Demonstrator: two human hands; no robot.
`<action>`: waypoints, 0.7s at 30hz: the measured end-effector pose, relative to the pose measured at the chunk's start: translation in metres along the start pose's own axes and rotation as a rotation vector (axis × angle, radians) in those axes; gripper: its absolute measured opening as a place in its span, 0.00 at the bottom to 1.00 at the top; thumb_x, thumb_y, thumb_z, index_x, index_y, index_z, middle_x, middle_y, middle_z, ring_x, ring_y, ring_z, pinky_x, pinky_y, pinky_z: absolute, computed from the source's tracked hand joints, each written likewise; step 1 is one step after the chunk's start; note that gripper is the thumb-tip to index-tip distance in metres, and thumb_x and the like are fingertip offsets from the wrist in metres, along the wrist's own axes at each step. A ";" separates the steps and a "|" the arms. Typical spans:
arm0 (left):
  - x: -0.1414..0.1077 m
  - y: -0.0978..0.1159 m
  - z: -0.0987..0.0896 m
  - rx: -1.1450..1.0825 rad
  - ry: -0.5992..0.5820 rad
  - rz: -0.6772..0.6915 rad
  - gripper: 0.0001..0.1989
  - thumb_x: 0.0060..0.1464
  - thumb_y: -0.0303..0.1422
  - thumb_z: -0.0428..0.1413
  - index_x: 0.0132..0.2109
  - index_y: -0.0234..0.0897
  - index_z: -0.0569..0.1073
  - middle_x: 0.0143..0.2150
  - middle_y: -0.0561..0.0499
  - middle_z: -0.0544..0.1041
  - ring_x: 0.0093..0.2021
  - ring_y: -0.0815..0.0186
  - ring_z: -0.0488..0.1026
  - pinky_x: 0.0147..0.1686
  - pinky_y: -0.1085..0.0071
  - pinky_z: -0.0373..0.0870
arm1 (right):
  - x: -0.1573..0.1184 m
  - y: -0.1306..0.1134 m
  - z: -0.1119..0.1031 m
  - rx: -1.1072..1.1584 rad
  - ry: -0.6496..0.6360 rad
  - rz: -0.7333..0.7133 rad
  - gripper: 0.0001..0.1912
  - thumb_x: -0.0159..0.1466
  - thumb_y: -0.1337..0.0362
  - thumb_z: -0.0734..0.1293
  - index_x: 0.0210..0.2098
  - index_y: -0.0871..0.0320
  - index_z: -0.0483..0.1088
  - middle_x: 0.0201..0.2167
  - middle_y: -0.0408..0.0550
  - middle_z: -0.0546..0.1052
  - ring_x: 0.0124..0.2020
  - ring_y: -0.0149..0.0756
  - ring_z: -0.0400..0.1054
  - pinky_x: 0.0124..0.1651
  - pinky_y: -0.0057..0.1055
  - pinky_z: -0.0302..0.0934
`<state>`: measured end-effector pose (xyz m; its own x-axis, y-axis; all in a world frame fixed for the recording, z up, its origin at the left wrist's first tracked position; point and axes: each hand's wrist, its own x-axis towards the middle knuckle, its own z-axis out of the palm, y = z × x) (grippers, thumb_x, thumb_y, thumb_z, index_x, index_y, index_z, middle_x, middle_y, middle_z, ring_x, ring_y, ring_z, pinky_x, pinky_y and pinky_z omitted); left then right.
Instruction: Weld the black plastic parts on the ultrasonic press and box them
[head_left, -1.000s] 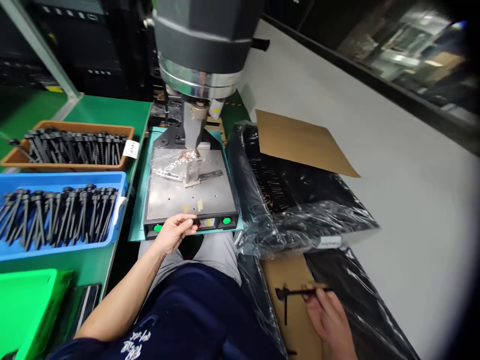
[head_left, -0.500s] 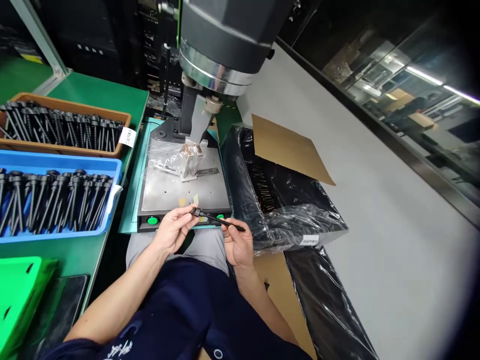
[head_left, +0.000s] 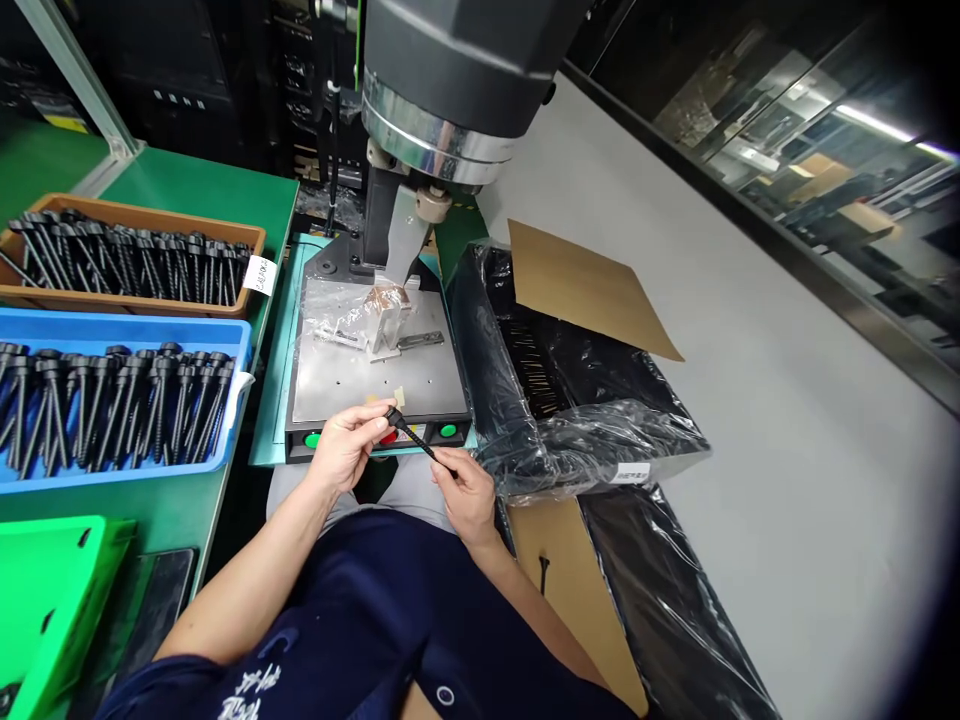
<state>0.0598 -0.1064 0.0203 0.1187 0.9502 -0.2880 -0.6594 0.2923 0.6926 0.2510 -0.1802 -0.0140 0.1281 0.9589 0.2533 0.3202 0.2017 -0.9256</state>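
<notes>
A black ribbed rod with a wide head (head_left: 415, 437) slants down to the right between my hands, over my lap. My left hand (head_left: 346, 446) pinches it at the head end. The fingers of my right hand (head_left: 466, 492) are closed round its lower, thinner end. Just beyond stands a press with a grey metal base plate (head_left: 352, 385). A clear-film-covered metal fixture (head_left: 388, 322) sits on that plate, beneath the press's metal horn (head_left: 405, 235). On the base's front are green buttons (head_left: 448, 430) and a red button (head_left: 388, 437), the latter partly hidden by my left hand.
Similar rods fill a brown bin (head_left: 135, 303) and a blue bin (head_left: 112, 480) on the left bench. Nearer is a green tray (head_left: 45, 570). On the right stands a black-lined box (head_left: 487, 340) with a cardboard flap (head_left: 600, 290). A black rod (head_left: 544, 573) lies on cardboard below.
My right hand has moved down and slightly left with the rod's lower end, so the rod tilts more steeply. My left hand keeps its pinch on the head end. The view has shifted slightly.
</notes>
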 end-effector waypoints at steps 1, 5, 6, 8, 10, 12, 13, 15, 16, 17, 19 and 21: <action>0.001 0.000 0.000 0.007 -0.003 0.001 0.13 0.35 0.29 0.72 0.32 0.32 0.80 0.46 0.42 0.81 0.43 0.61 0.79 0.41 0.69 0.78 | 0.000 0.000 -0.001 -0.043 0.003 -0.055 0.12 0.63 0.68 0.68 0.44 0.50 0.77 0.43 0.49 0.78 0.37 0.37 0.73 0.34 0.34 0.72; 0.005 0.001 -0.003 0.014 -0.027 -0.009 0.12 0.37 0.29 0.71 0.32 0.33 0.80 0.47 0.43 0.80 0.43 0.62 0.79 0.41 0.70 0.77 | -0.001 0.002 0.003 -0.056 0.021 -0.114 0.12 0.62 0.69 0.68 0.43 0.49 0.77 0.41 0.49 0.79 0.38 0.39 0.74 0.37 0.36 0.72; 0.006 0.001 -0.003 0.012 -0.032 -0.013 0.12 0.37 0.29 0.71 0.33 0.33 0.81 0.47 0.43 0.80 0.43 0.62 0.79 0.41 0.70 0.77 | -0.002 0.003 0.005 -0.021 0.019 -0.090 0.12 0.62 0.69 0.68 0.43 0.49 0.77 0.41 0.49 0.78 0.36 0.37 0.74 0.36 0.35 0.72; 0.009 0.001 -0.005 0.010 -0.041 -0.015 0.11 0.38 0.29 0.71 0.33 0.34 0.81 0.47 0.43 0.80 0.42 0.62 0.79 0.41 0.69 0.77 | -0.003 0.005 0.010 0.079 0.009 -0.013 0.09 0.62 0.67 0.68 0.42 0.50 0.77 0.40 0.48 0.78 0.29 0.33 0.73 0.30 0.32 0.70; 0.010 0.002 -0.005 0.013 -0.051 -0.012 0.11 0.39 0.28 0.70 0.33 0.35 0.81 0.46 0.44 0.81 0.42 0.61 0.79 0.41 0.69 0.77 | -0.004 0.006 0.015 0.181 -0.001 0.079 0.07 0.62 0.65 0.69 0.40 0.51 0.77 0.40 0.47 0.77 0.25 0.30 0.71 0.25 0.29 0.68; 0.012 0.004 -0.004 0.019 -0.074 -0.008 0.10 0.39 0.28 0.70 0.33 0.35 0.81 0.46 0.44 0.81 0.43 0.60 0.79 0.42 0.67 0.77 | -0.003 0.005 0.018 0.285 -0.015 0.179 0.06 0.60 0.63 0.71 0.38 0.52 0.77 0.39 0.46 0.77 0.22 0.28 0.70 0.21 0.26 0.65; 0.012 0.005 -0.003 0.022 -0.089 -0.006 0.10 0.39 0.29 0.70 0.33 0.36 0.81 0.45 0.45 0.81 0.43 0.60 0.79 0.42 0.67 0.77 | -0.002 0.004 0.019 0.339 -0.025 0.232 0.07 0.59 0.62 0.71 0.38 0.52 0.77 0.38 0.46 0.77 0.21 0.27 0.69 0.19 0.25 0.63; 0.013 0.006 -0.002 0.036 -0.114 0.003 0.10 0.40 0.30 0.70 0.33 0.36 0.81 0.45 0.45 0.81 0.43 0.58 0.79 0.42 0.65 0.77 | 0.000 0.002 0.021 0.445 -0.039 0.331 0.08 0.57 0.61 0.73 0.37 0.53 0.77 0.36 0.44 0.77 0.19 0.25 0.67 0.16 0.23 0.60; 0.013 0.006 -0.001 0.049 -0.123 0.011 0.10 0.40 0.30 0.70 0.33 0.36 0.81 0.45 0.45 0.81 0.43 0.58 0.79 0.42 0.65 0.76 | 0.001 0.002 0.022 0.487 -0.036 0.367 0.08 0.57 0.61 0.73 0.36 0.53 0.76 0.35 0.44 0.76 0.18 0.24 0.66 0.15 0.22 0.59; 0.014 0.006 0.000 0.067 -0.126 0.021 0.10 0.41 0.31 0.70 0.33 0.36 0.81 0.46 0.45 0.80 0.43 0.57 0.79 0.41 0.65 0.76 | 0.001 0.001 0.023 0.513 -0.026 0.389 0.08 0.56 0.61 0.73 0.36 0.54 0.76 0.34 0.44 0.76 0.18 0.24 0.66 0.15 0.22 0.59; 0.015 0.003 0.002 0.113 -0.107 0.056 0.10 0.42 0.33 0.69 0.33 0.36 0.80 0.46 0.44 0.80 0.43 0.57 0.79 0.40 0.65 0.76 | 0.001 0.000 0.025 0.520 0.004 0.398 0.08 0.56 0.60 0.73 0.35 0.54 0.76 0.35 0.44 0.76 0.18 0.24 0.67 0.16 0.22 0.60; 0.016 0.000 0.003 0.157 -0.066 0.097 0.10 0.43 0.34 0.69 0.32 0.35 0.79 0.45 0.44 0.80 0.41 0.58 0.79 0.40 0.65 0.76 | 0.000 0.000 0.027 0.490 0.011 0.385 0.09 0.57 0.59 0.72 0.36 0.55 0.76 0.36 0.45 0.75 0.19 0.25 0.68 0.18 0.23 0.63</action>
<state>0.0645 -0.0910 0.0176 0.1124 0.9782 -0.1748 -0.5465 0.2077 0.8113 0.2256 -0.1749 -0.0217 0.1593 0.9795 -0.1236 -0.2188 -0.0871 -0.9719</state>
